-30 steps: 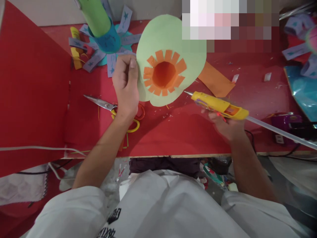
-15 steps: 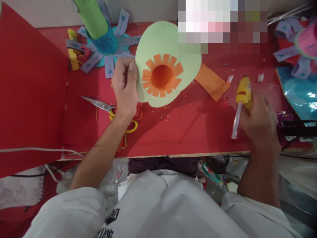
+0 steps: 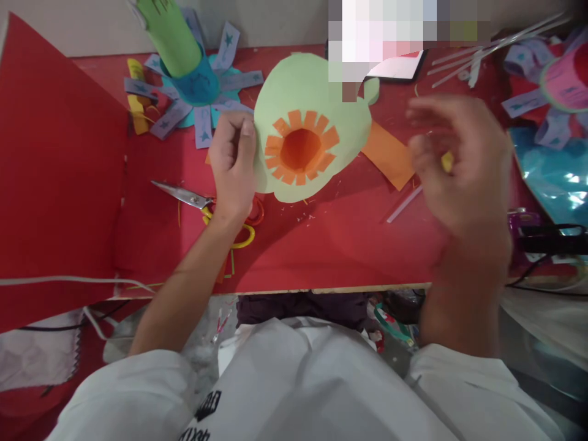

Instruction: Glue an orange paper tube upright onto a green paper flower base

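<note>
My left hand (image 3: 233,153) pinches the left edge of a pale green paper cutout (image 3: 294,79), held up over the red table. An orange paper tube (image 3: 296,150) sits in the cutout, its fringed tabs spread flat around the opening. To the right, my right hand (image 3: 468,165) hovers with thumb and fingers apart, blurred by motion. Mostly hidden behind it is the yellow glue gun (image 3: 447,162), with its clear glue stick (image 3: 404,204) sticking out on the tabletop. Scissors (image 3: 187,195) with red and yellow handles lie partly under my left wrist.
An orange paper strip (image 3: 388,158) lies right of the cutout. A blue-green paper tube with purple strips (image 3: 197,79) stands back left, and a pink one (image 3: 567,79) at the right. Clear glue sticks (image 3: 500,49) lie behind, blue shiny sheet (image 3: 555,177) at right.
My right hand has let go of the glue gun, which now lies on the table, and has moved up and slightly left. My left hand keeps its pinch on the green cutout.
</note>
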A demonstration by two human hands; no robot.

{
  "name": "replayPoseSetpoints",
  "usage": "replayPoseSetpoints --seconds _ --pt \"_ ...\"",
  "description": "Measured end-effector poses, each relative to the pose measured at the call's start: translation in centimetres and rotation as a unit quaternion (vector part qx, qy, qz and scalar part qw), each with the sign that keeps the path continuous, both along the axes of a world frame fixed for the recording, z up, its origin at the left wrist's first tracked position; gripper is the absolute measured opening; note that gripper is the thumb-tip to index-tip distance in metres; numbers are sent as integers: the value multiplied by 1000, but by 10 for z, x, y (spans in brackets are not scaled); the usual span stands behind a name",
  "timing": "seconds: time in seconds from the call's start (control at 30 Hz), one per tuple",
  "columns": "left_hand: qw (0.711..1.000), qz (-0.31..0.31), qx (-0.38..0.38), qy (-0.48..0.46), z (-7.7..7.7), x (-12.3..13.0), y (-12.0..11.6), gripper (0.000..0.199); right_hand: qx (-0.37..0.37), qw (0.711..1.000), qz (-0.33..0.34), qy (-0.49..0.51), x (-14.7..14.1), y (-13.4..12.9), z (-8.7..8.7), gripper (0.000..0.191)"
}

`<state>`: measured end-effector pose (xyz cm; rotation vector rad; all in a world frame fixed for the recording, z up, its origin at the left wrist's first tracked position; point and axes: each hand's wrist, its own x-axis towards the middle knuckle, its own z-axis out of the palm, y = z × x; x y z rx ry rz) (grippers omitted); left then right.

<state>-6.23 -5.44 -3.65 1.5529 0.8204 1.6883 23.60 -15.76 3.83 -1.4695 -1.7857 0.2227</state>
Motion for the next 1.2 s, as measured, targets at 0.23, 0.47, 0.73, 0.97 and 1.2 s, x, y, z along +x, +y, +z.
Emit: replayPoseSetpoints --seconds 0.23,0.47,0.73,0.97,1.2 --pt "999 4 10 46 4 -3 -3 28 -97 988 102 56 -44 47 -13 54" --pt "998 -53 9 -25 -3 -3 7 33 -99 991 -3 85 -38 49 -63 57" --pt "994 -59 57 77 -7 -5 7 76 -105 993 -19 56 -41 50 -70 53" --pt "982 3 101 159 -12 -8 7 76 -51 984 31 167 -50 50 -67 57" --pt "973 38 72 215 -2 -8 -4 58 6 978 51 201 -61 48 -70 58"
